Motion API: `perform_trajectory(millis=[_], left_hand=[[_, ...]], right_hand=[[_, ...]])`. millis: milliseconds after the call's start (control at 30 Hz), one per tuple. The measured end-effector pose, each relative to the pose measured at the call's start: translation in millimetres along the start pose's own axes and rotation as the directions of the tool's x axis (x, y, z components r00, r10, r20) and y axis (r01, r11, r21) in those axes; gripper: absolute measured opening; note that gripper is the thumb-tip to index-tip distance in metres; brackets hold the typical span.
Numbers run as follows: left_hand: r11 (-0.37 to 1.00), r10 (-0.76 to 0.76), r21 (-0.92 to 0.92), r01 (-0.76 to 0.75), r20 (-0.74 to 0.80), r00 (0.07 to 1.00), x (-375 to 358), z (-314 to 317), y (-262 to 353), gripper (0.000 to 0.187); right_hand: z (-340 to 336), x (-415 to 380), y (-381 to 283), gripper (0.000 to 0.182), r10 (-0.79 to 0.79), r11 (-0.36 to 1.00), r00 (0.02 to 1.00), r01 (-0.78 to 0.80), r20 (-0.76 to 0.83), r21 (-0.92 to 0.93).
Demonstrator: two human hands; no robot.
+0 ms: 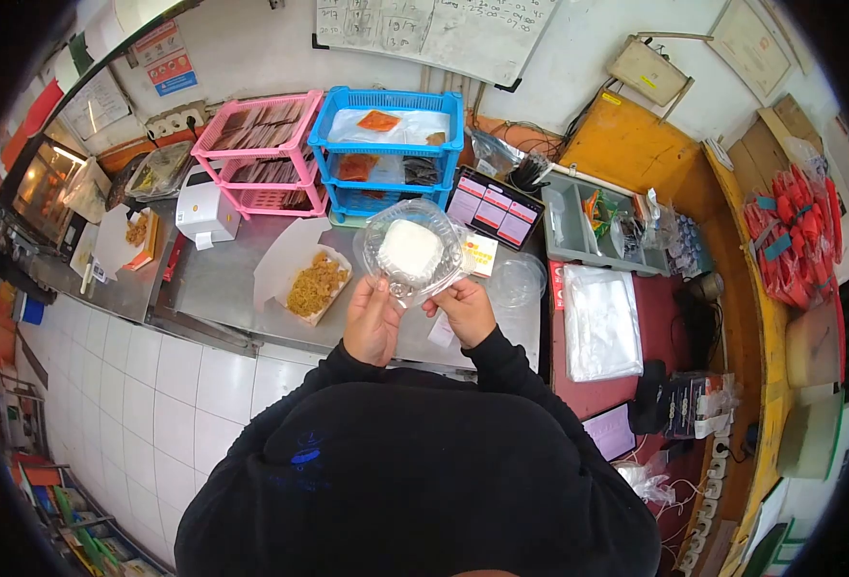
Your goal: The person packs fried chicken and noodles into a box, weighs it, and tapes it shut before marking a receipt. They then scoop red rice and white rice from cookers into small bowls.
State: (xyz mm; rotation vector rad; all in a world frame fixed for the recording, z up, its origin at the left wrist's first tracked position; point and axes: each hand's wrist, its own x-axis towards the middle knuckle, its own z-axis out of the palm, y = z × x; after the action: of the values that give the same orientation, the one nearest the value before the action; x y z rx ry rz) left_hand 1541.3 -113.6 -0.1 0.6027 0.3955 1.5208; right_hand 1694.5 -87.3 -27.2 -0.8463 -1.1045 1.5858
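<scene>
A clear plastic container (408,252) with a white block of what looks like rice inside is held up in front of the body, above the metal counter. My left hand (373,322) grips its lower left edge, thumb on the rim. At its lower right edge, my right hand (463,310) holds the rim with thumb and fingers. To the left on the counter is an open paper box (290,252) with yellow rice and fried food (319,284). Just right of the container lie a small printed box (479,254) and a round clear lid (519,280).
Pink (263,171) and blue tiered racks (386,144) with packets stand at the back. A tablet (494,205), a grey tray (588,226) and a stack of plastic bags (602,322) are on the right. A white printer (207,208) and another food box (138,234) stand left.
</scene>
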Motion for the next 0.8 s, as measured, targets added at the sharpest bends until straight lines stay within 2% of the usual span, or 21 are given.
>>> perform_trajectory(millis=[67, 100, 167, 267, 367, 467, 500, 533, 567, 600, 633, 667, 767, 800], left_hand=[[0.999, -0.048, 0.003, 0.048, -0.003, 0.999, 1, -4, 1, 0.021], [0.995, -0.099, -0.009, 0.1, 0.021, 0.995, 1, -6, 2, 0.022], [0.979, -0.2, -0.03, 0.202, 0.068, 0.978, 0, -8, 5, 0.025], [0.945, -0.316, -0.088, 0.315, 0.001, 0.949, -4, -3, 11, 0.027], [0.901, -0.42, -0.111, 0.419, 0.012, 0.907, -6, -18, 8, 0.036], [0.909, -0.412, -0.044, 0.414, 0.035, 0.91, -11, -32, 3, 0.035], [0.909, -0.414, -0.033, 0.416, 0.046, 0.909, -14, -49, -4, 0.034], [0.909, -0.415, -0.024, 0.417, 0.058, 0.908, -17, -73, -14, 0.032], [0.909, -0.414, -0.014, 0.416, 0.072, 0.908, -18, -78, -16, 0.031], [0.904, -0.425, 0.065, 0.423, 0.032, 0.905, -19, -82, -19, 0.03], [0.892, -0.432, 0.141, 0.429, -0.011, 0.902, -20, -77, -17, 0.03], [0.874, -0.435, 0.213, 0.437, -0.057, 0.898, -21, -75, -16, 0.029], [0.763, -0.543, 0.427, 0.486, 0.014, 0.84, -10, -87, -26, 0.028], [0.71, -0.582, 0.49, 0.505, 0.005, 0.813, -4, -87, -32, 0.032]], right_hand=[[-3, -1, -4, 0.016, 0.003, 1.0, 0.999, -0.003, -0.032, -0.001], [-6, -1, -4, 0.019, -0.088, 0.984, 0.995, 0.078, -0.053, -0.161], [-10, -2, -3, 0.025, -0.268, 0.856, 0.962, 0.215, -0.05, -0.469], [-8, -9, -10, 0.032, -0.255, 0.865, 0.967, 0.217, -0.025, -0.452], [-20, -7, 1, 0.032, -0.314, 0.532, 0.949, 0.15, -0.029, -0.833], [-36, -8, 23, 0.028, -0.265, 0.552, 0.964, 0.168, 0.02, -0.817], [-43, -6, 40, 0.028, -0.187, 0.783, 0.981, 0.117, -0.052, -0.611], [-53, -3, 58, 0.029, -0.091, 0.936, 0.991, 0.053, -0.095, -0.347], [-52, 0, 59, 0.029, 0.01, 0.999, 0.994, -0.016, -0.106, -0.051], [-57, -1, 55, 0.032, 0.193, 0.955, 0.981, -0.182, -0.025, 0.234], [-52, -7, 31, 0.035, 0.342, 0.805, 0.934, -0.348, 0.104, 0.48], [-51, -11, 17, 0.038, 0.441, 0.564, 0.857, -0.495, 0.266, 0.661], [-59, -20, 32, 0.048, 0.335, 0.719, 0.916, -0.4, 0.222, 0.568], [-62, -22, 38, 0.049, 0.287, 0.861, 0.953, -0.3, 0.095, 0.41]])
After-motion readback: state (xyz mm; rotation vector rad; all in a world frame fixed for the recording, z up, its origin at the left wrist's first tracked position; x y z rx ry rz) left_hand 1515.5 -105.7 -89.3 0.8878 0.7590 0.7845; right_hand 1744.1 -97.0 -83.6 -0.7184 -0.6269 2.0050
